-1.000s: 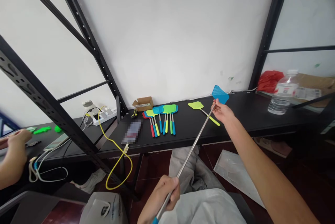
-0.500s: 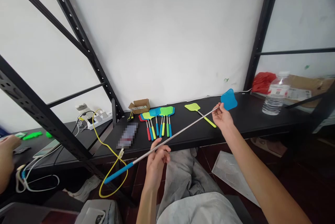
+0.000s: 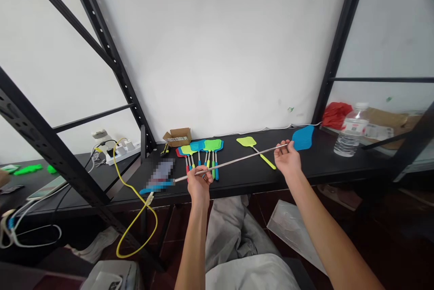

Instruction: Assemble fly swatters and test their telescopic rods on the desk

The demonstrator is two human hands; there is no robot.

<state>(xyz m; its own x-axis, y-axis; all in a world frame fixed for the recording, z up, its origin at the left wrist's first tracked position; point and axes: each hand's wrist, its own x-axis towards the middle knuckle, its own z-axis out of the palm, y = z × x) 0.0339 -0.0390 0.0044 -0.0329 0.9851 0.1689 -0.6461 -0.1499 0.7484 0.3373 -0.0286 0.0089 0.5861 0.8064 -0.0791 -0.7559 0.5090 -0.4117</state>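
Black table point(image 3: 312, 163), white wall point(image 3: 220, 54) behind, dark posts point(image 3: 338, 50) either side, blue swatter point(image 3: 237, 159) held over table, left hand point(image 3: 199, 186) fingers curled round it, right hand point(image 3: 287, 159) fingers pinching near its head, more swatters point(image 3: 212, 145) lying behind, bottle point(image 3: 351, 131) right.

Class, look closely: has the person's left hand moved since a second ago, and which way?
Yes. Judged against the desk, the left hand has moved up the picture: it was below the front edge, and now it overlaps that edge.
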